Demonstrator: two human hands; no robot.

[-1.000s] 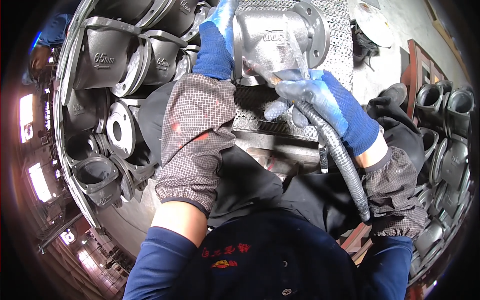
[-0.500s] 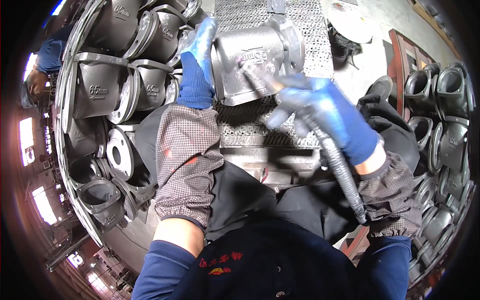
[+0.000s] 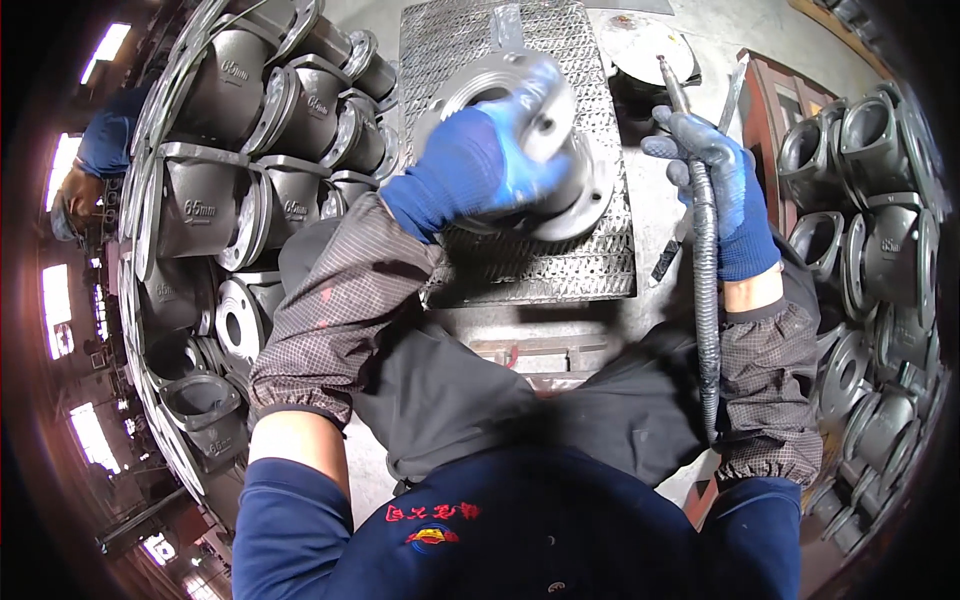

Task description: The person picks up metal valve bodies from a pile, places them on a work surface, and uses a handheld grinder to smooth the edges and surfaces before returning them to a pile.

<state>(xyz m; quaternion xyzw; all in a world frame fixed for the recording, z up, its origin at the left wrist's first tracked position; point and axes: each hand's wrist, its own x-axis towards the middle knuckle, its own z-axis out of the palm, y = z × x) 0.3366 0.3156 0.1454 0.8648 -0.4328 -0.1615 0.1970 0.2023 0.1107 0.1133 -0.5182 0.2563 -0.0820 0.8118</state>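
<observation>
On the textured metal bench plate (image 3: 618,275) stands a grey flanged valve body casting (image 3: 585,205), tipped so that a round flange faces up. My left hand (image 3: 485,160), in a blue glove and slightly blurred, is closed over this flange, fingers across its rim. To the right, away from the casting, my right hand (image 3: 715,160) in a matching glove is wrapped round a slim hand grinder (image 3: 678,95). The grinder's thin tip points up and away from me. From its back end a ribbed grey hose (image 3: 706,300) runs down along my right forearm.
Similar grey castings (image 3: 215,195) are stacked at left, and more castings (image 3: 890,235) at right beside a reddish frame (image 3: 775,95). A round white-topped stool (image 3: 635,45) stands beyond the bench. Far left, another person's blue sleeve (image 3: 110,145) shows.
The casting has turned from lying with its raised marking up to flange up. My left hand has shifted onto the flange. My right hand has drawn the grinder away to the right.
</observation>
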